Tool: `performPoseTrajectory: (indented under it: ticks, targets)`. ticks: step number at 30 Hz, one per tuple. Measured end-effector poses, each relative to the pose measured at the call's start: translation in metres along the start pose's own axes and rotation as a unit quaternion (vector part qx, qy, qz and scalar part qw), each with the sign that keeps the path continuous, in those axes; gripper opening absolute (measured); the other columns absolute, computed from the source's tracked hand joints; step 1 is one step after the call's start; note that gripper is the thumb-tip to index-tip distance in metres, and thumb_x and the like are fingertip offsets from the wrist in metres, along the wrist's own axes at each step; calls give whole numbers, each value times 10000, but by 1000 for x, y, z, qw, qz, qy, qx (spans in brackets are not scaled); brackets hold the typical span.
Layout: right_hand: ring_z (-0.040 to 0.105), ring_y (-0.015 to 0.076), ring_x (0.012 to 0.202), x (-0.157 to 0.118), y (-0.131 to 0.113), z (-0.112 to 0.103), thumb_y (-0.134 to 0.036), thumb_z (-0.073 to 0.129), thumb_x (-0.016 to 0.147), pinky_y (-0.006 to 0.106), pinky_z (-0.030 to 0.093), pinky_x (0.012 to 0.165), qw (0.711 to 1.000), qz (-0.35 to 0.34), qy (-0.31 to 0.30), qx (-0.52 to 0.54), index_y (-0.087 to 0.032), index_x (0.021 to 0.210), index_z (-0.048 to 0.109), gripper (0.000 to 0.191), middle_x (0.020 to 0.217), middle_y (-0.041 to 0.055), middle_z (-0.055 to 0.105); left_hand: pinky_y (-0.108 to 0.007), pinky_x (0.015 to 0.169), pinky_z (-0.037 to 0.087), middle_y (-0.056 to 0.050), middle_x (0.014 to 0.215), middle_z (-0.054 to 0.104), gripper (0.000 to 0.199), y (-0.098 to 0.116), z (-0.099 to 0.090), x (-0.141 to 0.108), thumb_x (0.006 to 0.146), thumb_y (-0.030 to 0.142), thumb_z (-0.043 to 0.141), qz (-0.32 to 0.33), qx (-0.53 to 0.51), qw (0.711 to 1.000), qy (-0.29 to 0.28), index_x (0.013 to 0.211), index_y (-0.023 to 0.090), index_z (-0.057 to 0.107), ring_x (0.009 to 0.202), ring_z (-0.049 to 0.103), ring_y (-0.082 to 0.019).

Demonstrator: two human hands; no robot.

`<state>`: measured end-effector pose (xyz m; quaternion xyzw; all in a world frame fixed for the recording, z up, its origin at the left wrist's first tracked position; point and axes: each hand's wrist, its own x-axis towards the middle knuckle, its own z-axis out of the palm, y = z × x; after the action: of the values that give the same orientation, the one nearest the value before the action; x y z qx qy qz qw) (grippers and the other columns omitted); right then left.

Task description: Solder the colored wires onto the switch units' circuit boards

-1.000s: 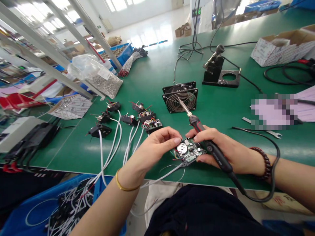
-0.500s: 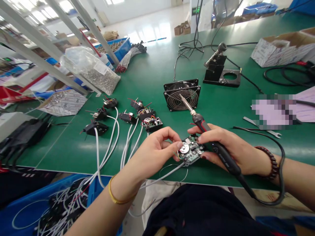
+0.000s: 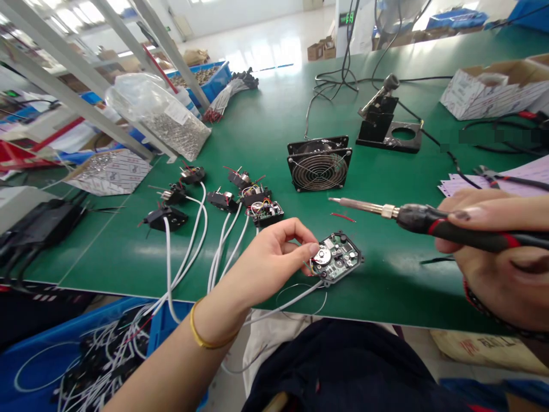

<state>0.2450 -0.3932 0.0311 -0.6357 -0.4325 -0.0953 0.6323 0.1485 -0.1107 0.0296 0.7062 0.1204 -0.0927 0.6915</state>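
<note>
Left hand: my left hand point(image 3: 270, 257) is half curled, with the fingertips at the left edge of the circuit board point(image 3: 338, 257). They touch it, but I can't tell whether I'm really pinching it or only steadying it.

Right hand: my right hand point(image 3: 493, 252) is closed around the grip of a soldering iron point(image 3: 433, 226), with the tip pointing toward 9 o'clock.

Board position: it lies flat on the green bench mat point(image 3: 257, 126), at 3 o'clock from my left hand, just beside it. The iron's tip is near it at 12 o'clock.

Handling: I'd judge the board light and stiff, but its components and thin wires look fragile. The dark outer frame looks like the safest place to hold it, away from the round silver part and solder joints.

Cable: a white cable point(image 3: 283, 300) runs from the board toward 7 o'clock and pulls easily if I shift the board.

Around it: a wire-guarded fan point(image 3: 319, 163) sits at 12 o'clock, and wired assemblies point(image 3: 223, 200) line up at 10 o'clock.
</note>
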Motion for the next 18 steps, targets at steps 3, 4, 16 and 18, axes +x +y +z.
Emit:
performPoseTrajectory:
  ticks: [3, 4, 16, 18]
  targets:
    - [600, 170, 489, 6, -9, -1, -330, 790, 1053, 351, 387, 401, 999, 14, -8, 33, -221, 1143, 869, 162, 716, 60, 720, -223, 602, 543, 16, 676, 708, 237, 0, 1, 0, 839, 339, 892, 1, 2, 1000, 5, 829, 183, 714, 601, 663, -120]
    - [596, 163, 483, 8, -11, -1, -324, 790, 1056, 349, 390, 400, 999, 25, -20, 36, -216, 1124, 862, 147, 711, 54, 718, -220, 600, 540, 18, 673, 706, 239, 0, 1, 0, 839, 341, 890, 1, 2, 1000, 6, 829, 182, 712, 599, 661, -118]
    - [666, 190, 642, -9, 5, 12, -393, 764, 1078, 399, 462, 531, 999, 29, -3, 16, -245, 1087, 845, 168, 853, 41, 791, -177, 596, 525, 34, 684, 698, 250, -2, 2, -1, 835, 354, 868, -6, 3, 1000, 11, 833, 176, 692, 595, 647, -86]
    - [667, 190, 663, -11, 7, 12, -398, 767, 1079, 402, 480, 541, 999, 35, -4, 19, -251, 1103, 848, 170, 866, 40, 792, -177, 594, 524, 32, 688, 701, 249, -2, 2, -1, 836, 354, 866, -5, 2, 1000, 10, 832, 176, 692, 595, 647, -85]
